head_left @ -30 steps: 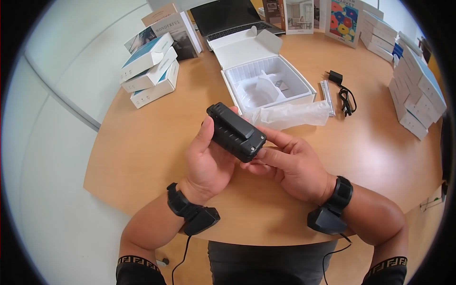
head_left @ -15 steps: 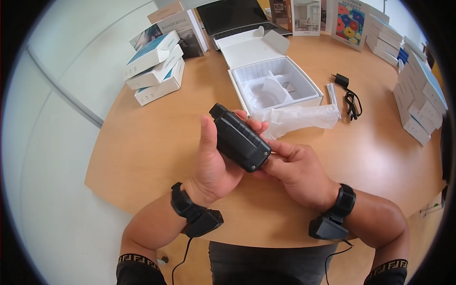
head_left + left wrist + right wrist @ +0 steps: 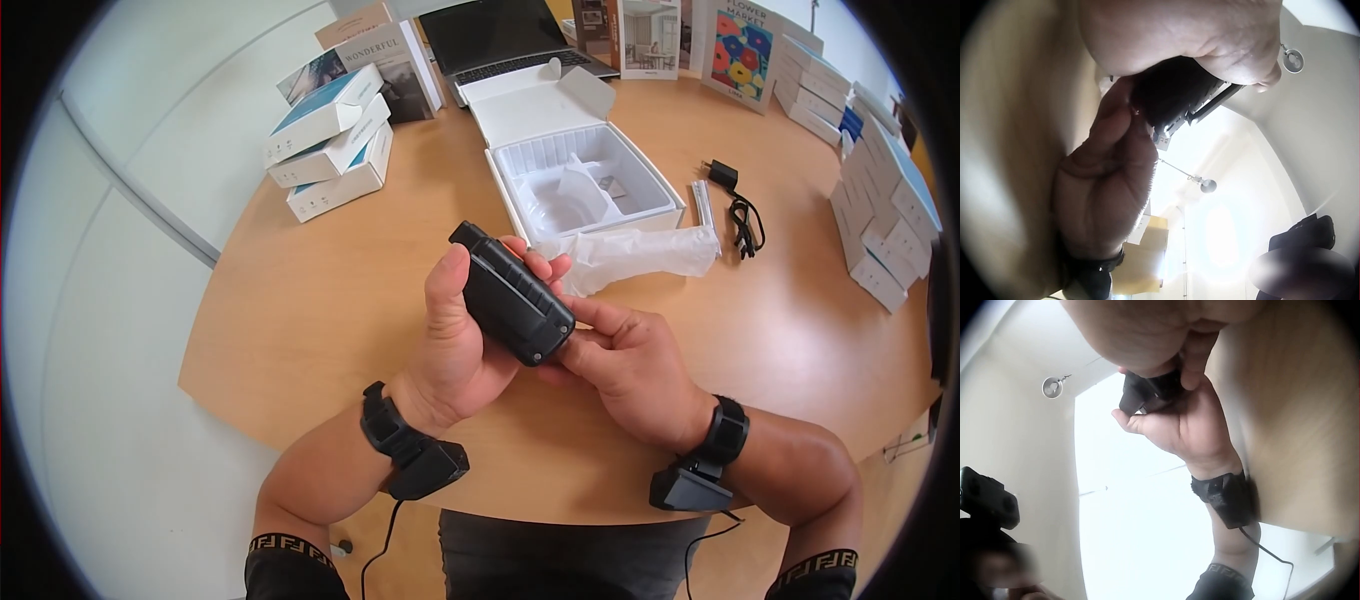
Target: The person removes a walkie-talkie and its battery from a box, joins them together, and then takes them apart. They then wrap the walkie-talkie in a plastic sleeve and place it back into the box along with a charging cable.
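A black handheld device [image 3: 518, 297] with ribbed sides, a long clip on its upper face and two screws at its near end is held above the table in the head view. My left hand [image 3: 455, 335] grips it, thumb along the left side and fingertips curling over the far edge. A bit of orange shows by those fingertips. At the device's lower right end, my right hand [image 3: 640, 370] pinches with thumb and index finger; its other fingers are mostly hidden. In the right wrist view, the device [image 3: 1147, 390] lies across the left palm. The left wrist view shows it dark between both hands.
Beyond the hands lies an open white box [image 3: 590, 185] with a moulded tray. A crumpled translucent wrapper [image 3: 635, 258] lies before it, with a black charger [image 3: 735, 200] to the right. Boxes are stacked at left [image 3: 330, 150] and right [image 3: 885, 215]; a laptop [image 3: 495, 40] stands behind.
Both hands have rolled the device, so its clip is seen more from the side. The left fingertips now show over its far edge. The whole head view has shifted slightly.
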`<action>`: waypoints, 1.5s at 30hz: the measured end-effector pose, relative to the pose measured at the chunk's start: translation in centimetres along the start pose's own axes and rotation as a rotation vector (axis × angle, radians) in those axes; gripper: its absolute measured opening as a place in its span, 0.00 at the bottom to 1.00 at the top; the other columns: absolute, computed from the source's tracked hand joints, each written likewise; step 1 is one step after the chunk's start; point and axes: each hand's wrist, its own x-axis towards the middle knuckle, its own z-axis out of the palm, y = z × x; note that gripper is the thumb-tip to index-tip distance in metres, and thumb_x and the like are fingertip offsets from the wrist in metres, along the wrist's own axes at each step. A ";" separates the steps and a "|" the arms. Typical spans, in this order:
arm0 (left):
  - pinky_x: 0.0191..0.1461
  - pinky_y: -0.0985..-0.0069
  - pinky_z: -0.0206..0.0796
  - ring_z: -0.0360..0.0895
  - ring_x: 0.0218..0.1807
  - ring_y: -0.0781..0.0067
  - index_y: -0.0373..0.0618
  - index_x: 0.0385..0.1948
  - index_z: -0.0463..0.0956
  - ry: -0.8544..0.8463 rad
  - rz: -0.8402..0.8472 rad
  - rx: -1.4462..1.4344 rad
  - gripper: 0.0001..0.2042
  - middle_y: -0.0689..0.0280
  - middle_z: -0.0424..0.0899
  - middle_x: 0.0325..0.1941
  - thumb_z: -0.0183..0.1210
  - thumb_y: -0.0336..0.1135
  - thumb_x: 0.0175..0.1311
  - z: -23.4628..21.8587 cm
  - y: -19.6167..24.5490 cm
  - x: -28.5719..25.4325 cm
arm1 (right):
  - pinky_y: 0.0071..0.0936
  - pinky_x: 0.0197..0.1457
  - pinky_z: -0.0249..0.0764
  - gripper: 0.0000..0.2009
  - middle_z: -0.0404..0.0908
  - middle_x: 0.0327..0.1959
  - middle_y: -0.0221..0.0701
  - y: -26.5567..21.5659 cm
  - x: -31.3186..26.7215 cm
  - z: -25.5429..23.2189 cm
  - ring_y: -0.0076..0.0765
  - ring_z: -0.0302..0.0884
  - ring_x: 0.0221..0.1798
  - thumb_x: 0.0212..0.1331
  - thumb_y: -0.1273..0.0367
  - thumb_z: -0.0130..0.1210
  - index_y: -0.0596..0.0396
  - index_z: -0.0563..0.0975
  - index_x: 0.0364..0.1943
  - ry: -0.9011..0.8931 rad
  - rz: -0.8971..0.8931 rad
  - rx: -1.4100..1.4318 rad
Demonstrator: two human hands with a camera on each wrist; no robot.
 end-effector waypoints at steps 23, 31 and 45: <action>0.72 0.61 0.64 0.70 0.65 0.59 0.47 0.45 0.72 -0.030 -0.021 -0.127 0.29 0.63 0.78 0.46 0.57 0.68 0.63 -0.3 -0.4 0.1 | 0.22 0.58 0.79 0.21 0.83 0.52 0.35 0.5 0.1 0.1 0.25 0.81 0.53 0.72 0.72 0.52 0.65 0.68 0.67 0.012 -0.029 0.038; 0.69 0.61 0.66 0.72 0.62 0.60 0.47 0.43 0.72 0.068 -0.033 -0.060 0.24 0.64 0.79 0.44 0.59 0.61 0.64 0.0 0.1 0.1 | 0.20 0.56 0.79 0.21 0.83 0.50 0.35 0.4 0.3 0.1 0.23 0.81 0.50 0.72 0.73 0.51 0.66 0.67 0.67 0.028 -0.012 0.018; 0.73 0.60 0.62 0.69 0.65 0.60 0.49 0.47 0.71 0.011 0.040 0.095 0.21 0.64 0.78 0.46 0.65 0.53 0.63 -0.3 0.3 0.0 | 0.28 0.64 0.73 0.33 0.73 0.61 0.33 -0.1 0.3 -0.8 0.27 0.74 0.59 0.61 0.82 0.58 0.62 0.60 0.71 -0.129 0.011 0.097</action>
